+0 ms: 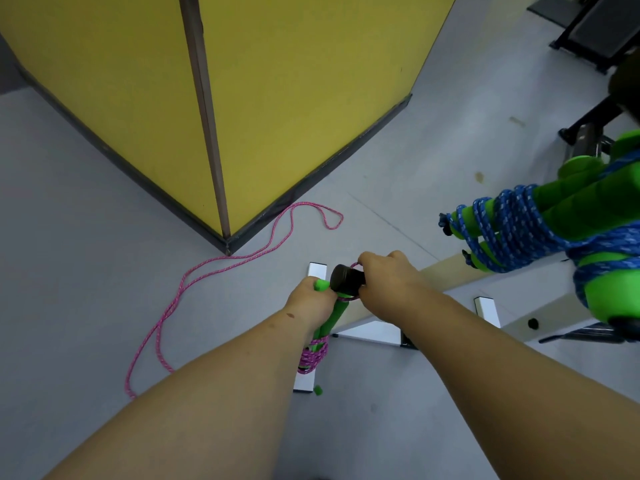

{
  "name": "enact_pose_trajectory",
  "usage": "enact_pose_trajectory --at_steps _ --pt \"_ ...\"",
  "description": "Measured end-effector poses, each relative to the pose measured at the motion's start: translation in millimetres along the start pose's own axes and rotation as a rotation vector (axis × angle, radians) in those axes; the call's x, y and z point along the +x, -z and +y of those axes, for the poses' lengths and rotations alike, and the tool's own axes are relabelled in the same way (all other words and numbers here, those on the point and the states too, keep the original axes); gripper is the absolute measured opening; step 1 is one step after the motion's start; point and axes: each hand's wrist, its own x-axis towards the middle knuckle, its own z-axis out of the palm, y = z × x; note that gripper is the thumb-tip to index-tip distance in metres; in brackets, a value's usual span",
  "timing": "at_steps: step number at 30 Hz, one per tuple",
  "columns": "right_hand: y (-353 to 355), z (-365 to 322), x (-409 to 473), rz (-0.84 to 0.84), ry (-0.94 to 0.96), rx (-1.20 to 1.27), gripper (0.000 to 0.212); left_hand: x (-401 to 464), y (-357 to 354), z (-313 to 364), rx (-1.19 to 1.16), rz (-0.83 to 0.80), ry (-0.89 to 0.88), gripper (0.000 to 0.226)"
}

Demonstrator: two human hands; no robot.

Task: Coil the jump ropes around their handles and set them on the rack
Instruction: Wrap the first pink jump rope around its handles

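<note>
My left hand (311, 301) grips the two green foam handles (334, 315) of a pink jump rope, held together and pointing down. Several pink turns (313, 356) are wound round their lower end. My right hand (386, 277) pinches the pink rope beside a handle's black end cap (346, 279), forming a small loop there. The loose pink rope (221, 268) trails in a long double line across the grey floor to the left. On the rack (446, 271) at the right lie green-handled ropes wrapped in blue cord (512, 230).
A yellow partition corner (225, 133) with a dark base stands on the floor ahead, near the trailing rope. White rack feet (317, 270) sit below my hands. A small green scrap (318, 390) lies on the floor. Black gym equipment (595, 26) is at top right.
</note>
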Motion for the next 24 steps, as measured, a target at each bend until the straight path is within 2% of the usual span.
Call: enact_pose_trajectory --at_steps 10,16,20,24 --pt "10.5 9.6 -16.9 -0.057 -0.010 -0.262 0.037 -2.9 -29.7 -1.8 -0.024 -0.105 0.006 0.027" --pt "0.3 24.2 -33.4 -0.012 -0.035 -0.182 0.042 -1.0 -36.7 0.6 -0.040 -0.071 0.017 0.021" --pt "1.6 30.5 -27.0 0.031 0.062 -0.187 0.038 1.5 -40.3 0.8 -0.092 -0.088 0.030 0.011" --pt "-4.9 41.1 -31.3 0.076 0.178 -0.186 0.037 2.3 -43.5 0.1 -0.087 -0.059 0.051 0.010"
